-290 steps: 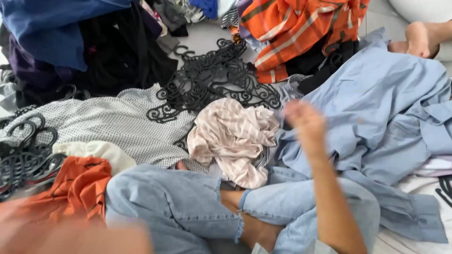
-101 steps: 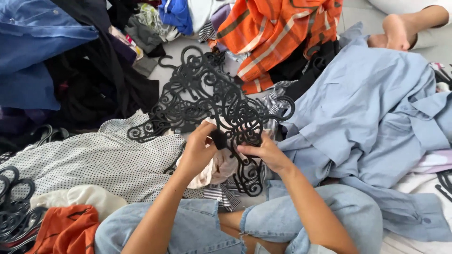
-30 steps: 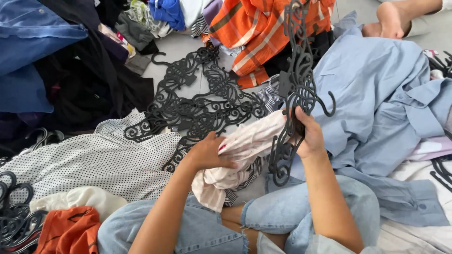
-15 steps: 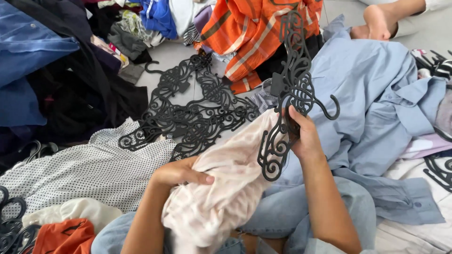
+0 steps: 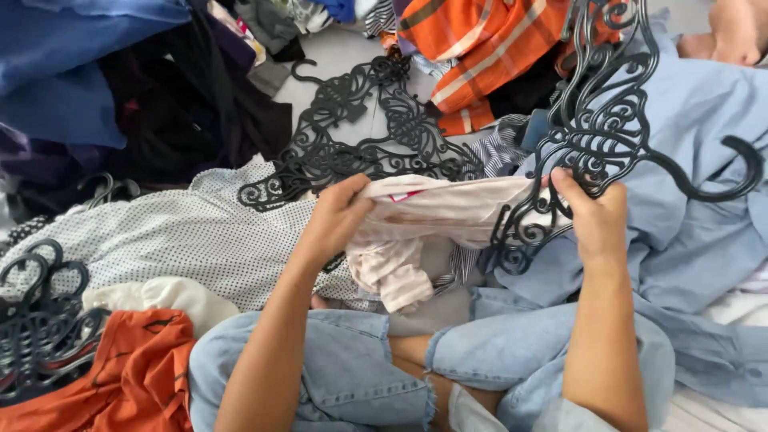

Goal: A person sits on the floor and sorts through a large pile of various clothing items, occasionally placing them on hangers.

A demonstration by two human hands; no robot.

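The left hand (image 5: 340, 216) grips one end of a pale pink garment (image 5: 436, 220), thumb on top and fingers curled under, so the cloth is pinched between them. From there the garment stretches across to the right hand (image 5: 596, 216), with a loose fold hanging below the left hand toward the knees. The right hand is closed around a black ornate hanger (image 5: 608, 136) at its lower part, fingers wrapped over the scrollwork and thumb pressed against the front; the garment's other end meets the hanger just beside those fingers, and 1 arm of the hanger appears to run under the cloth. The hanger stands nearly upright, tilted a little, its hook curling out to the right over a light blue shirt (image 5: 696, 224).

Behind the hands lies a pile of similar black hangers (image 5: 360, 136) on the floor. A dotted white top (image 5: 184, 240) spreads to the left, an orange plaid shirt (image 5: 480, 48) sits at the top, and an orange cloth (image 5: 136, 376) lies near the left knee. The person wears ripped jeans (image 5: 352, 384).
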